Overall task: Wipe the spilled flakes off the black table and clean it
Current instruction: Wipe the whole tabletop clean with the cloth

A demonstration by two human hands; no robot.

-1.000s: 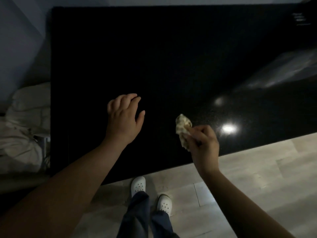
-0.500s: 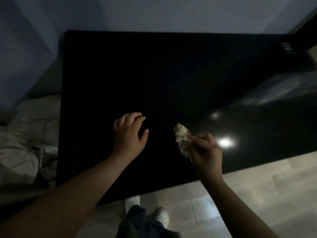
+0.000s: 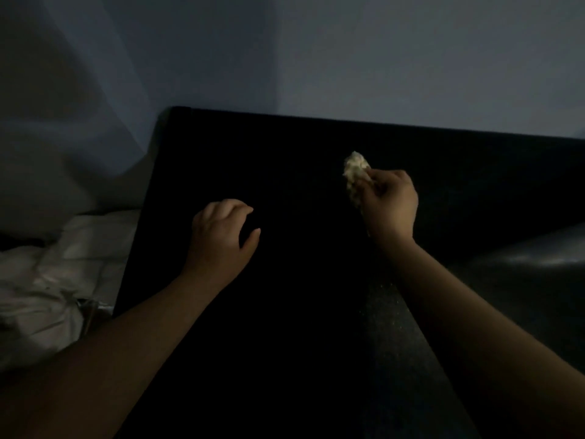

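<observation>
My right fingers pinched a rag over the bench; flakes lay behind them, toward me. Left fingers curled loosely, empty.

Crumpled white bedding, grey-blue wall

The table runs off the near and right edges. The right hand hides the rag's near part. Specks are too small to identify.

Two hands, one rag, one table (black).
</observation>
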